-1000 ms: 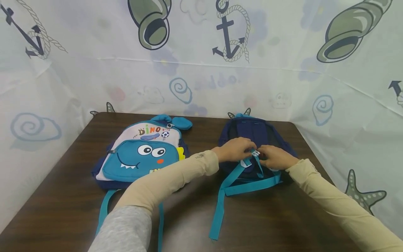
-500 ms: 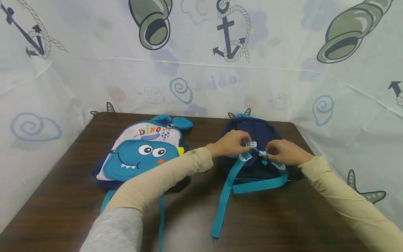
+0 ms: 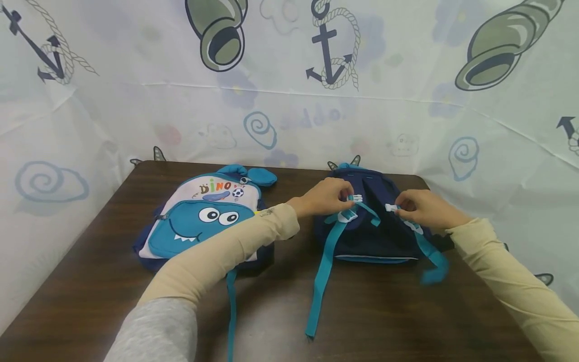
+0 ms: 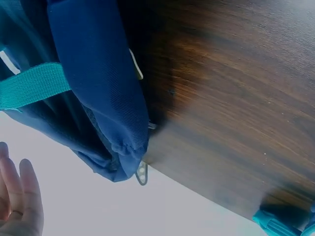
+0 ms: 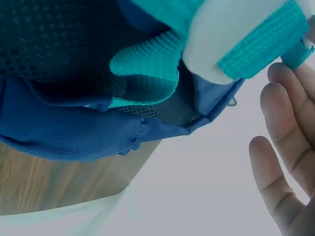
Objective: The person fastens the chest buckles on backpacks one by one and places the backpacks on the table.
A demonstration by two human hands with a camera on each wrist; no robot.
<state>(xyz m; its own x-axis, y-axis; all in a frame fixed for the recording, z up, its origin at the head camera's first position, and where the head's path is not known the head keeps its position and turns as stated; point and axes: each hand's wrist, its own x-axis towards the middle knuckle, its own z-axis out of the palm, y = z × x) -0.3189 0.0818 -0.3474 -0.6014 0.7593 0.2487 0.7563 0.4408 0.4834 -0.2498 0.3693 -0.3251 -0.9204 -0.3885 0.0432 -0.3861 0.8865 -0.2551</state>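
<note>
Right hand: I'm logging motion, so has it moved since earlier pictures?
Yes: in the head view, the right hand has shifted rightward, slightly upward, toward the right edge of the table.

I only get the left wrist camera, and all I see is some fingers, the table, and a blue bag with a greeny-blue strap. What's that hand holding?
Observer: In the head view, the left hand pinches a white buckle piece.
Operator: Ooh! Is it clicked into anything?
Observer: No. The head view shows the right hand pinching a second buckle piece, with a gap between the two pieces.
</note>
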